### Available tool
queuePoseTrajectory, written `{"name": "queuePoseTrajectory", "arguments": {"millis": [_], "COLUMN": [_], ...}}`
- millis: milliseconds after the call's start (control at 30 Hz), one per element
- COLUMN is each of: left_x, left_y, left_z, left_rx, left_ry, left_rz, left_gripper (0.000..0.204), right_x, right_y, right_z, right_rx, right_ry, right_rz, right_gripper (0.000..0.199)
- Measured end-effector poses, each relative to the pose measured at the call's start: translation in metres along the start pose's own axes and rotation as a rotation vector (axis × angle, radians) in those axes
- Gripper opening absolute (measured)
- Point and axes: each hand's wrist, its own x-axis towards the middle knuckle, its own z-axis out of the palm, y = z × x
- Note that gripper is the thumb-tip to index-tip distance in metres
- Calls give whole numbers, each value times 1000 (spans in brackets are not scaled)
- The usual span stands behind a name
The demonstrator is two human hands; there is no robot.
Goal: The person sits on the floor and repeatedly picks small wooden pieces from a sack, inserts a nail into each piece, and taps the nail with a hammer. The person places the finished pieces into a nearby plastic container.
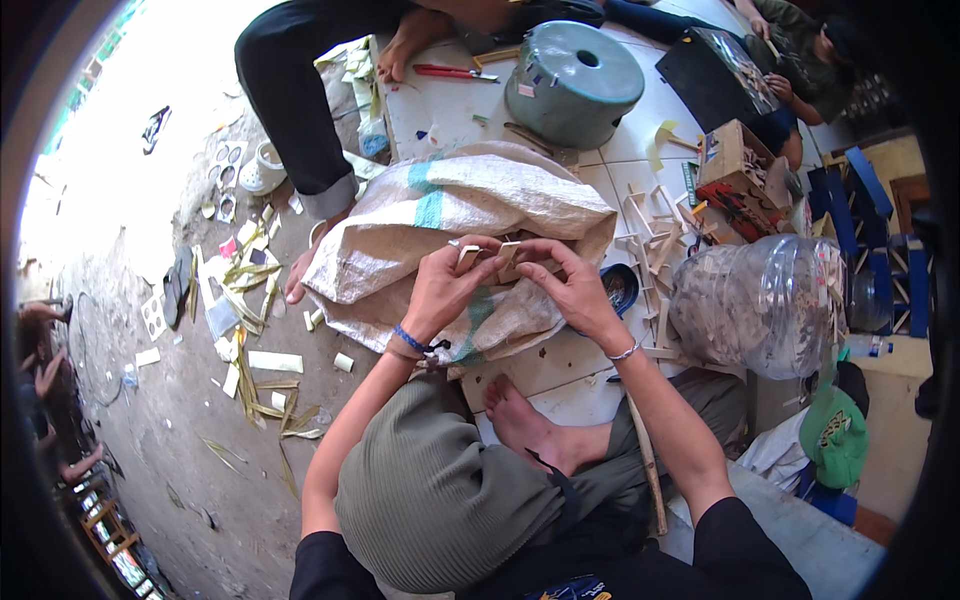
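Small pale wooden piece [508,257] pinched between both hands, just above the woven sack [470,205]. Left hand [445,285] clamped on its left end, right hand [570,285] clamped on its right, fingertips nearly meeting over it. Beyond the sack, an upturned green bucket [575,80]. Right of the sack, loose wooden strips [650,235], then a clear plastic jug [765,300]. Below the sack, a bare foot [535,425].

Piece you hold [507,256]: pale bare wood, matt, cut flat.
Sack in front of you [470,200]: woven plastic cloth, coarse and dull.
Big jug on your right [765,300]: clear glossy plastic.
Your trousers [440,490]: ribbed olive cloth.
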Motion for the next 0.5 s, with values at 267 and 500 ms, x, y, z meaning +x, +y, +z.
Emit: {"name": "queuePoseTrajectory", "arguments": {"millis": [267, 500], "left_x": [-16, -10], "left_y": [101, 163], "left_z": [1, 46], "left_rx": [-119, 115], "left_ry": [-308, -453], "left_rz": [-216, -113], "left_gripper": [38, 36], "right_x": [-42, -94], "right_y": [-44, -85], "right_z": [7, 9], "right_rx": [609, 863], "right_ry": [257, 492], "right_rz": [117, 157], "right_gripper": [23, 29]}}
